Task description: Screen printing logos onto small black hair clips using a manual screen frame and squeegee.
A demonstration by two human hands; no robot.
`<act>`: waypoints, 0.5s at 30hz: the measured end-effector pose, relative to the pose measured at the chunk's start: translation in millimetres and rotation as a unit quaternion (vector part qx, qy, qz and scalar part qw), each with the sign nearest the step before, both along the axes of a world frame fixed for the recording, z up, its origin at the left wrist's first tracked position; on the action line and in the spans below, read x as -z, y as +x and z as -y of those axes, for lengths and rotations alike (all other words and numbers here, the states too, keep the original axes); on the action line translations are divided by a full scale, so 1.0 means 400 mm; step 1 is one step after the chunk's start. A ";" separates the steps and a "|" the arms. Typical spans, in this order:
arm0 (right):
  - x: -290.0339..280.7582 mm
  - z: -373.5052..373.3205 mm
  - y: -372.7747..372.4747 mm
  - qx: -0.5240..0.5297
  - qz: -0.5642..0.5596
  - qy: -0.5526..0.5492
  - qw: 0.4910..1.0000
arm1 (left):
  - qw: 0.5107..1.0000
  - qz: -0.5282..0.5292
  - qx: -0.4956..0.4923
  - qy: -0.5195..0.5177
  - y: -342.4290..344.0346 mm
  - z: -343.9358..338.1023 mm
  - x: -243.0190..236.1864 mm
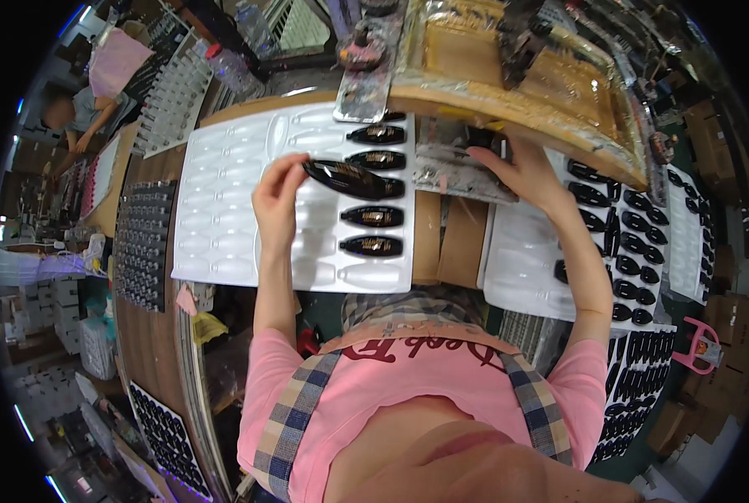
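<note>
My left hand [278, 197] pinches the narrow end of a glossy black bottle [345, 178] with gold print. The bottle is held tilted above a white moulded tray [224, 201], whose right column carries several like black bottles [373, 216] lying in their hollows. Across from it, my right hand [525, 172] reaches under the edge of a wooden screen-printing frame [517, 113], at a stained metal fixture [458, 174]. Its thumb and fingers close around a dark piece there; the frame's shadow hides most of that piece.
A second white tray [517, 285] with black bottles stands to the right, and more loaded trays [643, 369] lie beyond it. At the left are rows of small dark pieces [144, 243] and clear ones [173, 101]. Another person [98, 113] sits at the far left.
</note>
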State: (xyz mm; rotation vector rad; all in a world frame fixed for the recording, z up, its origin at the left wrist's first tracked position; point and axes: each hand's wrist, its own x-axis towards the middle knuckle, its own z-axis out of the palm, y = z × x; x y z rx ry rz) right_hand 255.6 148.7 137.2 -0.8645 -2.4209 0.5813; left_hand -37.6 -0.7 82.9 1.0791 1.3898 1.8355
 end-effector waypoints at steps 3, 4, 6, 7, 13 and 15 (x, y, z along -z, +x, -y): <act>-0.031 0.055 0.033 0.065 -0.017 0.007 0.998 | 0.997 -0.029 0.029 -0.063 0.050 0.133 0.059; -0.015 0.053 0.080 0.110 -0.006 0.018 0.994 | 0.995 -0.025 0.054 -0.078 0.072 0.168 0.073; 0.009 0.057 0.140 0.140 -0.074 -0.002 0.987 | 0.990 -0.002 0.092 -0.103 0.099 0.221 0.132; 0.005 0.075 0.148 0.121 -0.155 -0.032 0.980 | 0.991 -0.003 0.100 -0.093 0.110 0.248 0.162; 0.036 0.160 0.222 0.168 -0.093 -0.078 0.978 | 0.990 -0.017 0.034 -0.136 0.146 0.282 0.235; 0.035 0.172 0.247 0.170 -0.056 -0.091 0.980 | 0.976 -0.170 0.020 -0.136 0.130 0.292 0.230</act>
